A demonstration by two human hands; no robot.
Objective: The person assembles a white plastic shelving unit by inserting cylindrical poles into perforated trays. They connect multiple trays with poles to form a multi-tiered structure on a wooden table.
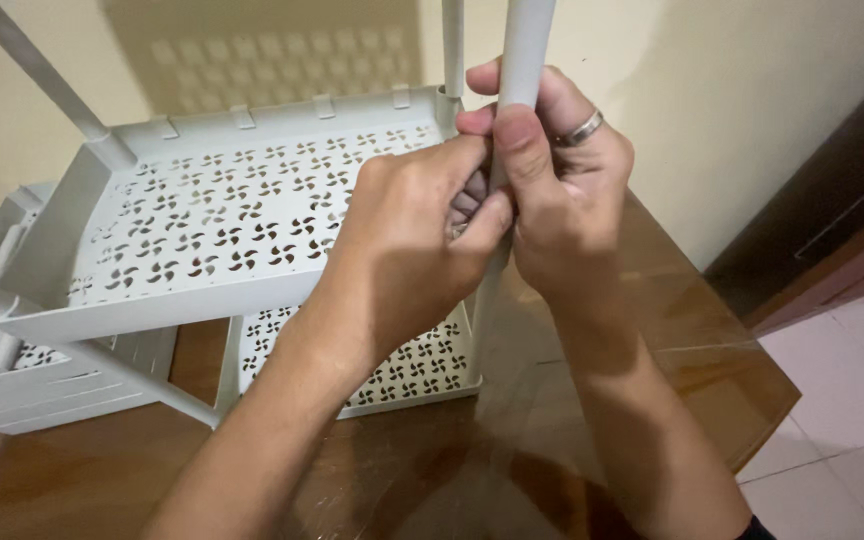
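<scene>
A white plastic shelf rack stands on a brown wooden table (712,370). Its upper tray (202,220) has a pinwheel-pattern perforated floor, and a lower tray (412,370) shows beneath. My right hand (562,190), wearing a silver ring, grips a white upright pole (527,45) at the tray's near right corner. My left hand (407,235) presses against the same pole just below, fingers curled around it and touching my right hand. The joint between pole and tray is hidden behind my hands.
Other white poles rise at the back left (47,75) and back right (452,45) corners. A cream wall (752,100) is close behind. The table edge drops to a pale tiled floor (842,400) at right, beside dark wooden furniture (832,210).
</scene>
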